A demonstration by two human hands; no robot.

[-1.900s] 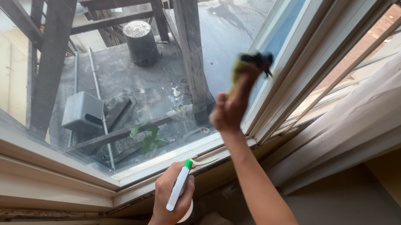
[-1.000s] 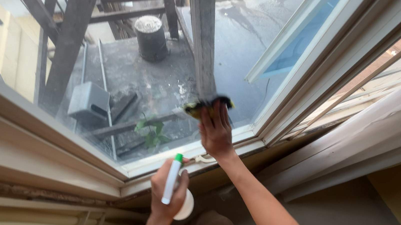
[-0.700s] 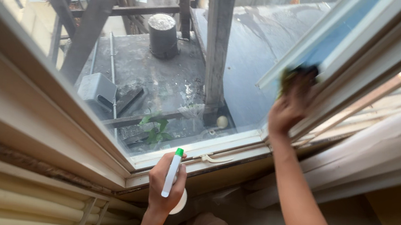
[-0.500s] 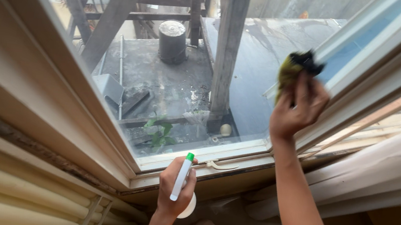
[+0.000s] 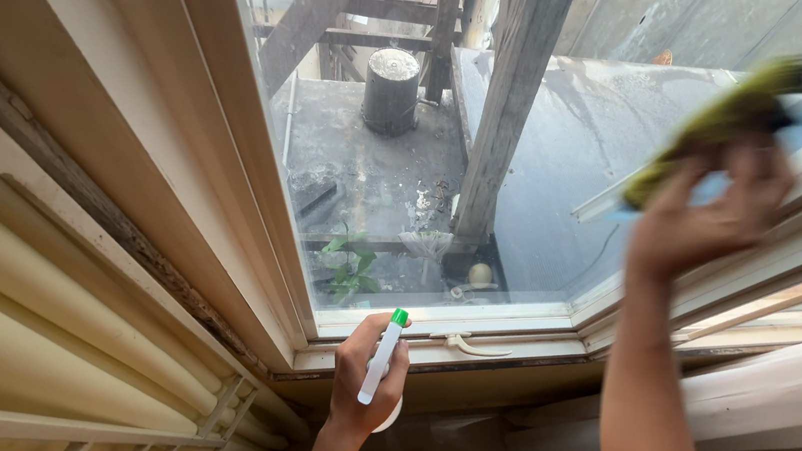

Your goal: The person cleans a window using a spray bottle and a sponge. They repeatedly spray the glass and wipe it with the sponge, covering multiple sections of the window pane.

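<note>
The right hand (image 5: 709, 215) is pressing a green cloth (image 5: 725, 116) against the window pane (image 5: 548, 172) at about two o'clock, fingers spread behind it; the cloth's long axis is slanting toward one o'clock. The left hand (image 5: 366, 378) is gripping a white spray bottle (image 5: 380, 356) at six o'clock, fingers wrapped around it, well apart from the cloth.

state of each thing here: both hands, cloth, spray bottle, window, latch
left hand: gripping white spray bottle
white spray bottle with green tip: upright, held
right hand: raised, blurred, pressing cloth
yellow-green cloth: bunched against glass
cream-framed window: glass streaky
white window latch: lying flat
</note>
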